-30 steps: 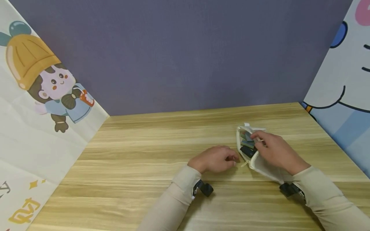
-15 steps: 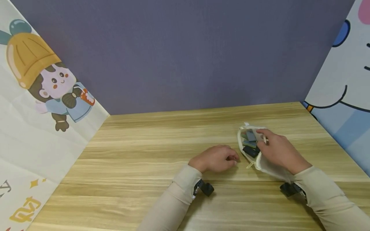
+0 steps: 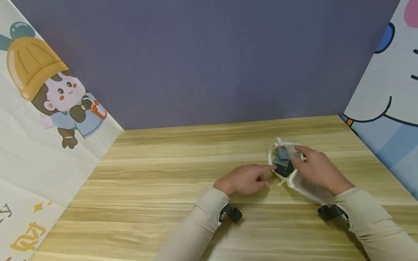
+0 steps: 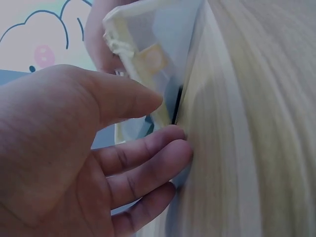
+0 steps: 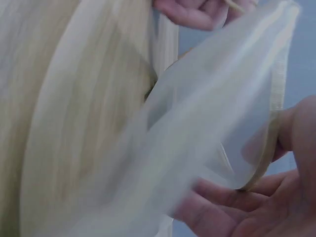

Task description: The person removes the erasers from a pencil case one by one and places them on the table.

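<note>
A translucent pouch with a cream zipper edge (image 3: pixel 270 154) lies with its mouth spread wide on the wooden table. Inside it sit a grey-blue flat piece (image 3: pixel 283 153), a green strip (image 3: pixel 280 162) and black items (image 3: pixel 282 171); their exact kinds cannot be told. My right hand (image 3: pixel 318 168) holds the pouch's right edge, with the translucent wall between thumb and fingers in the right wrist view. My left hand (image 3: pixel 243 179) has its index finger stretched to the pouch's left rim, while the other fingers curl loosely around nothing. Part of the pouch body (image 3: pixel 310 190) is under the right hand.
The wood-grain table (image 3: pixel 169 174) runs back to a dark purple-grey panel (image 3: pixel 222 65). Cartoon-printed white panels stand at the left (image 3: pixel 29 145) and right (image 3: pixel 385 94). A small black camera hangs at each wrist.
My right hand has drawn the pouch's edge slightly to the right, widening its mouth. My left index finger has straightened out to the pouch's rim.
</note>
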A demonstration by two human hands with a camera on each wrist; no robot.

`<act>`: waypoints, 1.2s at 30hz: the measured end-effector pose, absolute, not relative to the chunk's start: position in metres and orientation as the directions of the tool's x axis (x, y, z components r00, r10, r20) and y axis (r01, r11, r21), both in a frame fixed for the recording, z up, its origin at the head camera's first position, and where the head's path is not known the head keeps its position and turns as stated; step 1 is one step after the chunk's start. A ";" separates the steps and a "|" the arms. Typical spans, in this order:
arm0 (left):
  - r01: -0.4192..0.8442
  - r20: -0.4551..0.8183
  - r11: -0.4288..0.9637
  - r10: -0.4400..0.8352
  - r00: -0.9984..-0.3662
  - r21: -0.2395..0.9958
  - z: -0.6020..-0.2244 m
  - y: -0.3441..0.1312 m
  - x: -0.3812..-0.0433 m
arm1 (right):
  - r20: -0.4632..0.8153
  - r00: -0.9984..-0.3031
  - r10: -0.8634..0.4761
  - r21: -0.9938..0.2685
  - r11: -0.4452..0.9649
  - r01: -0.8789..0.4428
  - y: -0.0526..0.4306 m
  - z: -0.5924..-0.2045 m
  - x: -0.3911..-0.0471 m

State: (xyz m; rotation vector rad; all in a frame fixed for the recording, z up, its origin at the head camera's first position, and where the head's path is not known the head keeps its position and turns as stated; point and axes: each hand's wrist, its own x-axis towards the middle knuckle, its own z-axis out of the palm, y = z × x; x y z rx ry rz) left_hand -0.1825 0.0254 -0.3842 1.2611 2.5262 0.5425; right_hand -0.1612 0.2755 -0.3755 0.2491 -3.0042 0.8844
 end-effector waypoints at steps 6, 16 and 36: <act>0.752 -0.054 0.549 0.819 -0.571 0.365 -0.386 0.028 -0.182 | 0.035 -0.987 -0.154 -0.560 0.816 -0.148 0.274 -0.377 -0.161; 0.790 -0.030 0.547 0.827 -0.562 0.277 -0.389 0.031 -0.181 | -0.008 -0.988 -0.156 -0.531 0.838 -0.128 0.276 -0.374 -0.161; 0.767 -0.038 0.575 0.806 -0.590 0.283 -0.391 0.031 -0.180 | -0.048 -0.982 -0.183 -0.566 0.815 -0.124 0.289 -0.382 -0.164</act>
